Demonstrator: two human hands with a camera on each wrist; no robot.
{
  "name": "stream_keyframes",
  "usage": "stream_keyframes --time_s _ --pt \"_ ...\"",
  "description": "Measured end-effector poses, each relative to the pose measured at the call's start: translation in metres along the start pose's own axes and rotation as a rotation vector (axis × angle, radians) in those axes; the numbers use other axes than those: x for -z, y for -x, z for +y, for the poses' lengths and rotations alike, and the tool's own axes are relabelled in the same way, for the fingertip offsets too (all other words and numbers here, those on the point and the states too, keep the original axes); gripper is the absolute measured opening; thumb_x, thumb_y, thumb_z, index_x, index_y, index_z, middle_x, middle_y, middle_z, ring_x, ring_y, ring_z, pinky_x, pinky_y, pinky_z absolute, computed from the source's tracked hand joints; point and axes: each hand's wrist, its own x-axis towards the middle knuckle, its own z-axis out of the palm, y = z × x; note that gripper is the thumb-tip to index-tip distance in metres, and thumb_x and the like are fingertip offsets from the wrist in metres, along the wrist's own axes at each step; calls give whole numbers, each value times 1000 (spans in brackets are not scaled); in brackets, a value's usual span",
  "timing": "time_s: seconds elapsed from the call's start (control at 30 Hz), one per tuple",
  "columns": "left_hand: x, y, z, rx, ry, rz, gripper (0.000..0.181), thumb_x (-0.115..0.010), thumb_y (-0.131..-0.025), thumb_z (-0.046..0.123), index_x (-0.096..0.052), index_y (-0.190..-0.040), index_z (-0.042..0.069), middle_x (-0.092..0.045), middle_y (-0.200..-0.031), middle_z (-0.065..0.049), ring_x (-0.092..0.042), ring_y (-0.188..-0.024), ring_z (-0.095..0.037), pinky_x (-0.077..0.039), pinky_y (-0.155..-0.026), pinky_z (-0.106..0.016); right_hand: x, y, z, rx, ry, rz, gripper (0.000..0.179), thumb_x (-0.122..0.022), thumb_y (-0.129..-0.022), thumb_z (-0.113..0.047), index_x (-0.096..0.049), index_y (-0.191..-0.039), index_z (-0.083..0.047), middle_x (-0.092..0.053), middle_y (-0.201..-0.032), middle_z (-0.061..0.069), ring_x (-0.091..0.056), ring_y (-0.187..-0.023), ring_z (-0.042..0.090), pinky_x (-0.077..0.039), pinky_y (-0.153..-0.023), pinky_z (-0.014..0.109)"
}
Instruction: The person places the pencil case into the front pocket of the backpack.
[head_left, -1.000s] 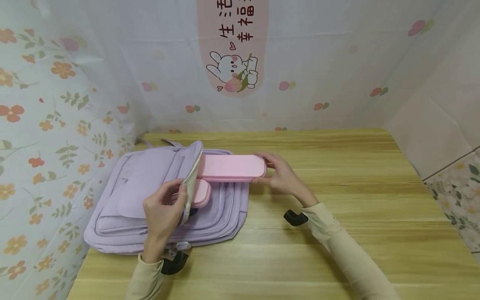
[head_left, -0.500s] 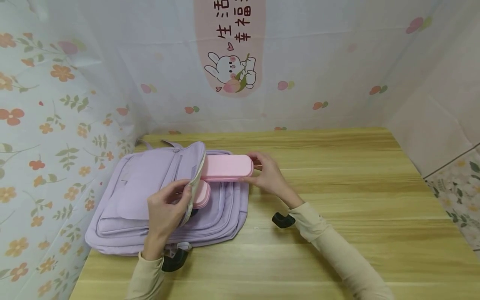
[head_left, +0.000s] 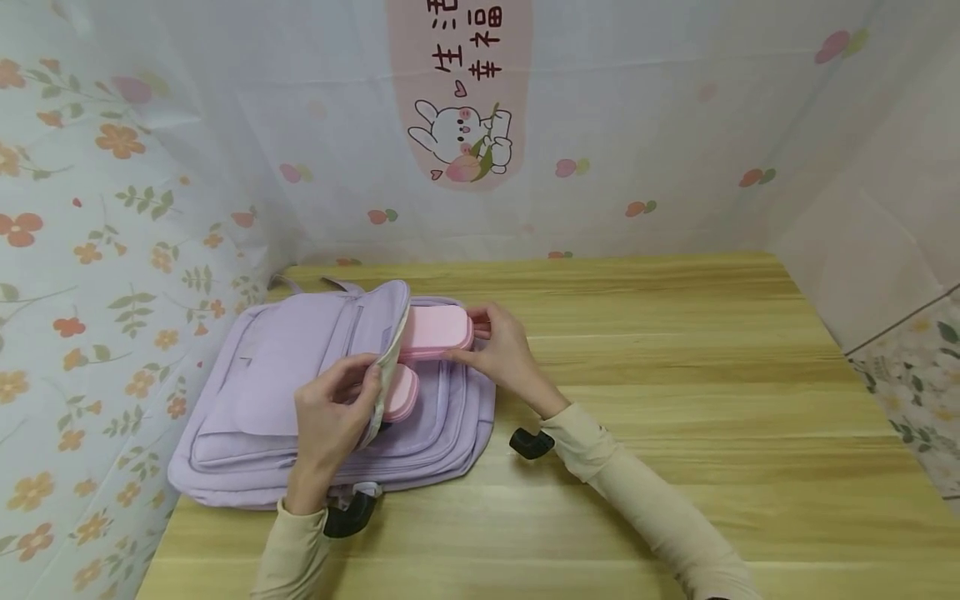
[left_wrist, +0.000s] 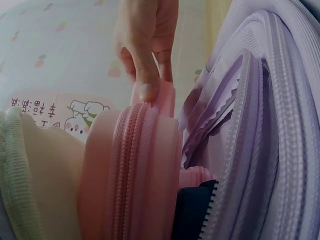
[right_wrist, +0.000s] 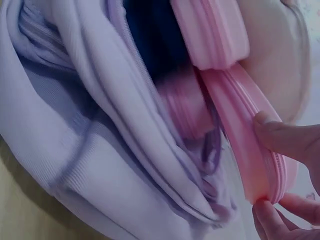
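A lilac backpack (head_left: 277, 392) lies on the table at the left, its compartment unzipped. My left hand (head_left: 330, 412) pinches the edge of the raised flap (head_left: 382, 325) and holds it up. With thumb and fingers my right hand (head_left: 501, 350) grips the outer end of a long pink zippered pencil case (head_left: 438, 327), whose other end is hidden under the flap. A second pink zippered case (head_left: 401, 392) sticks out of the opening nearer my left hand. In the right wrist view, another pink zippered piece (right_wrist: 187, 107) and a dark blue item (right_wrist: 155, 40) show inside.
The wood-grain table (head_left: 675, 375) extends to the right of the backpack. A printed white cloth (head_left: 637, 125) hangs behind it, and a flowered cloth (head_left: 112, 333) hangs at the left. A buckle (head_left: 367, 490) lies at the backpack's near edge.
My right hand has moved left, sliding the long pink pencil case deeper under the flap, so less of it shows. My left hand keeps holding the flap in nearly the same place.
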Motion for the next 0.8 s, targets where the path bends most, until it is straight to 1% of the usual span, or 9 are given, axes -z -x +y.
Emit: stream_keyframes --time_s 0.07,0.17,0.23,0.3,0.4,0.53,0.67,0.8 --pt "0 0 -1 0 1 -1 16 -70 -85 -8 -77 -99 -2 -76 -88 -21 -69 -83 7 -57 -70 -9 -3 0 1 11 -27 -24 65 -89 -75 -6 -55 -128 10 -60 -125 24 -65 -116 35 -56 -99 25" --pt "0 0 -2 -3 4 -10 16 -70 -85 -8 -76 -99 -3 -76 -88 -21 -69 -83 7 -57 -70 -9 -4 2 3 34 -86 -47 58 -80 -80 5 -54 -131 13 -57 -127 27 -63 -119 38 -54 -102 27" --pt "0 0 -3 -8 1 -15 16 -69 -85 -8 -76 -99 -3 -76 -87 -21 -68 -83 8 -58 -70 -10 -5 3 5 40 -134 -65 54 -73 -82 12 -54 -133 15 -57 -128 30 -62 -120 40 -54 -103 28" --pt "0 0 -5 -14 -2 -24 15 -69 -85 -8 -75 -98 -4 -76 -86 -21 -68 -83 10 -58 -70 -10 -6 3 6 36 -160 -82 52 -70 -84 14 -54 -133 15 -58 -128 31 -63 -119 40 -54 -102 27" --pt "0 -2 -6 -35 -9 -46 15 -69 -84 -9 -75 -97 -5 -75 -85 -21 -67 -83 11 -58 -70 -10 -10 1 6 26 -188 -94 49 -71 -85 13 -55 -131 15 -61 -127 32 -65 -119 40 -55 -99 25" --pt "0 -5 -8 -82 -18 -74 16 -69 -83 -10 -75 -97 -5 -76 -85 -20 -67 -83 10 -58 -70 -11 -16 -2 6 27 -198 -64 46 -74 -83 12 -58 -127 16 -64 -124 32 -67 -116 39 -57 -96 25" --pt "0 -6 -9 -134 -17 -80 18 -69 -81 -11 -75 -97 -5 -76 -87 -19 -70 -81 2 -59 -69 -12 -22 -5 3 21 -220 -41 45 -77 -80 12 -60 -122 15 -66 -120 32 -69 -112 40 -58 -94 26" --pt "1 -6 -11 -170 -11 -88 22 -70 -78 -14 -75 -97 -4 -76 -87 -19 -72 -78 -6 -60 -67 -14 -32 -7 -2 17 -250 -45 44 -80 -78 11 -62 -118 15 -67 -118 31 -70 -109 40 -59 -92 26"
